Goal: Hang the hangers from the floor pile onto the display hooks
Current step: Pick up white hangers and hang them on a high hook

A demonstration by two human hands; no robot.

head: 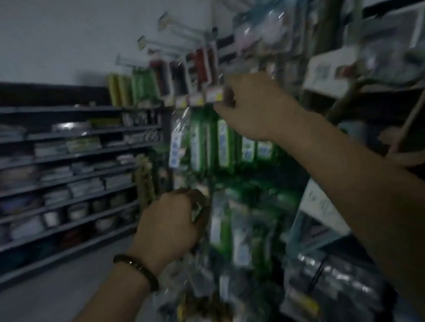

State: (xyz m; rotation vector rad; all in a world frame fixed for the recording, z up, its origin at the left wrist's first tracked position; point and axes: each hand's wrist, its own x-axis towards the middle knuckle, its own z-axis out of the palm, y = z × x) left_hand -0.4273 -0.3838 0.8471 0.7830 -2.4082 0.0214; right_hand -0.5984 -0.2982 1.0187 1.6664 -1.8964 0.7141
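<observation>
At one o'clock, right hand (255, 107), grip unclear to me; left hand (169, 223), at seven, clutches wrapped hangers (200, 305); seemingly light, slippery; take the necks.

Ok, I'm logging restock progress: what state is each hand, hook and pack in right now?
left hand, fingers curled round a clear pack low on the display.
right hand, raised at a hook's price tag; grip too blurred to tell.
upper hooks, bare.
green packs, hanging in a row.
red packs, hanging.
side shelves, stocked.
</observation>
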